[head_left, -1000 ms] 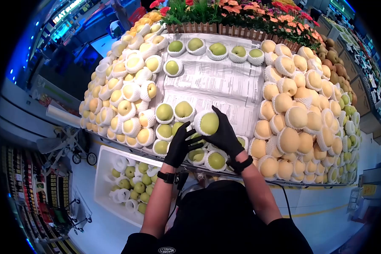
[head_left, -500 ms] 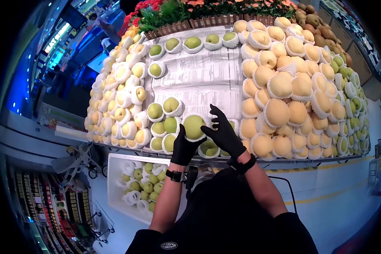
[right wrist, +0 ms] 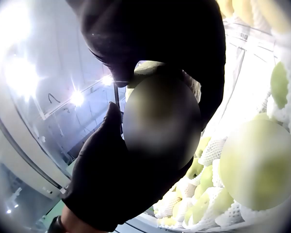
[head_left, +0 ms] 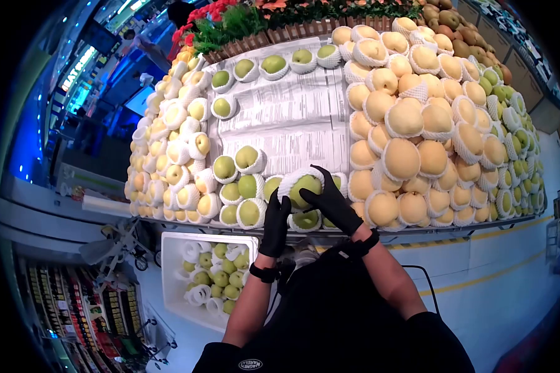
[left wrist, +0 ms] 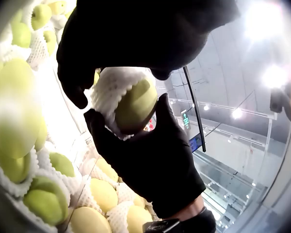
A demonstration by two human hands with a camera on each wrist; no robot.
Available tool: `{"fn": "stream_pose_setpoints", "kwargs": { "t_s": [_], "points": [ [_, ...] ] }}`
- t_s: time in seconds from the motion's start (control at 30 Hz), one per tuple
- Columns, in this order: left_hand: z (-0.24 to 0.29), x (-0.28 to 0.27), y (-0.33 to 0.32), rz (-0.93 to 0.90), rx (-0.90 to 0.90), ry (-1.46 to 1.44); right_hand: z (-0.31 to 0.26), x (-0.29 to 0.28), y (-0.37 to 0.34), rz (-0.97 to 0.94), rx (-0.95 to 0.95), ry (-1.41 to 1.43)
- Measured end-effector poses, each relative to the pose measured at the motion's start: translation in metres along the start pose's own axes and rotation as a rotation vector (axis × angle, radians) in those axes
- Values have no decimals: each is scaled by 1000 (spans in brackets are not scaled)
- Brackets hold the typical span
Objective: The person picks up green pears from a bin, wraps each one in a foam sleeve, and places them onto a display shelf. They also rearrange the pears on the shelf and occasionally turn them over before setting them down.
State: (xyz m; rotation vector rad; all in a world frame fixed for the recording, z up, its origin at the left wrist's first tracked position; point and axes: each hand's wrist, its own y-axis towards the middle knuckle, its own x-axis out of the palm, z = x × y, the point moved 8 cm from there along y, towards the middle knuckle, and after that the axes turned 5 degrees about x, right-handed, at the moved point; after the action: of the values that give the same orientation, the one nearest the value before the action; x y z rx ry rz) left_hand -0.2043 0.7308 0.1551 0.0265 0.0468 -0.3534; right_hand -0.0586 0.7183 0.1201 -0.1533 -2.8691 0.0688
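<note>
A green pear in a white foam net sits between my two black-gloved hands, above the near edge of the display. My left hand holds it from the left and near side. The right hand grips its right side, thumb across the front and fingers around the far side. In the left wrist view, the foam net covers one side of the pear and leaves the other bare. Several netted green pears lie just left of the hands, and another lies below them.
White paper lines the middle section, with a row of green pears at its far end. Netted yellow pears pile up on the right, more pale yellow fruit on the left. A white foam box holds green pears below.
The pear passed from the right hand to the left, and now both hands hold it. Its foam net now shows around the upper left side. The head view has shifted, moving the display leftward.
</note>
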Motion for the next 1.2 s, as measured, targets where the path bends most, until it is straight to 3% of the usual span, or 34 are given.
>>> {"fn": "stream_pose_setpoints", "kwargs": {
  "t_s": [0.03,0.13,0.2,0.37,0.53,0.63,0.73,0.83,0.87,0.97,1.0,1.1,1.13,1.2],
  "points": [
    [4,2,0,-44,3,-4,-9,-2,1,36,-90,-98],
    [-6,-10,4,49,26,96,-5,-1,-4,20,36,90],
    [2,-19,-3,185,60,200,-5,-1,-1,35,57,63],
    [16,-19,-14,255,82,275,2,0,2,14,82,90],
    [21,-16,-18,286,146,408,-9,-1,-3,62,-37,6],
    [15,-21,-9,267,125,373,-14,-1,-5,52,-79,-42],
    [-3,-24,-2,148,-106,143,-20,1,-8,-33,-41,54],
    [4,-23,1,91,49,49,-33,3,-12,-59,-27,86],
    [4,-25,-3,116,-33,-20,-35,3,-13,-40,-34,43],
    [26,-13,-10,77,36,-107,-39,4,-17,38,-84,-77],
    [18,-13,-8,2,96,33,-41,3,-18,67,-105,-116],
    [42,17,-23,-30,132,88,-37,2,-20,146,-198,-197],
    [33,18,-23,-33,69,106,-34,4,-20,148,-181,-180],
    [38,23,-26,-3,184,327,-27,6,-22,155,-149,-145]
  ]
}}
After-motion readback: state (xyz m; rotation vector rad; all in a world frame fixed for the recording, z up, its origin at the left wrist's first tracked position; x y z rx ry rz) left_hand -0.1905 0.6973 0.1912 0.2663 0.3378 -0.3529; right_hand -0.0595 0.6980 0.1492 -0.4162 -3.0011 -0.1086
